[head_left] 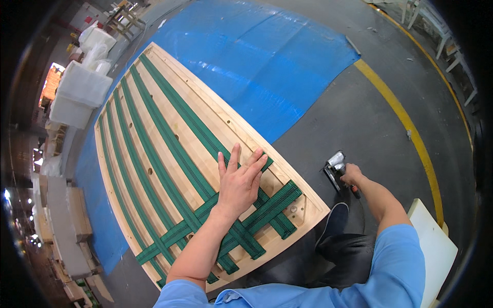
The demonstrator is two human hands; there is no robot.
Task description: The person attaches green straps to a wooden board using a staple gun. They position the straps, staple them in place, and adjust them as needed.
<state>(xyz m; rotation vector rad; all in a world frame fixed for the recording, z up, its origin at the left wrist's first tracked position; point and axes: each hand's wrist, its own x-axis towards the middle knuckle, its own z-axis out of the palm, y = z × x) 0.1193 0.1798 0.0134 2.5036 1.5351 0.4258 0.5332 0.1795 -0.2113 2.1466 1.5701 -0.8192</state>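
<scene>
Green webbing straps (pixel 167 134) run lengthwise over a pale wooden frame (pixel 205 100), and two shorter straps cross them near its close end. My left hand (pixel 237 187) lies spread on one of the cross straps, its fingertips close to the strap's loose-looking end (pixel 267 162) by the right rail. The other cross strap (pixel 272 206) sits nearer to me, woven with the lengthwise ones. Off the frame's right side, my right hand (pixel 353 175) is closed round the handle of a silver staple gun (pixel 336 163), held apart from the wood.
Blue plastic sheeting (pixel 267 56) covers the floor beneath and beyond the frame. A yellow line (pixel 405 120) crosses the grey floor at the right. Wrapped white bundles (pixel 79 92) and cardboard boxes (pixel 77 210) stand on the left. A pale panel (pixel 434 251) is by my right elbow.
</scene>
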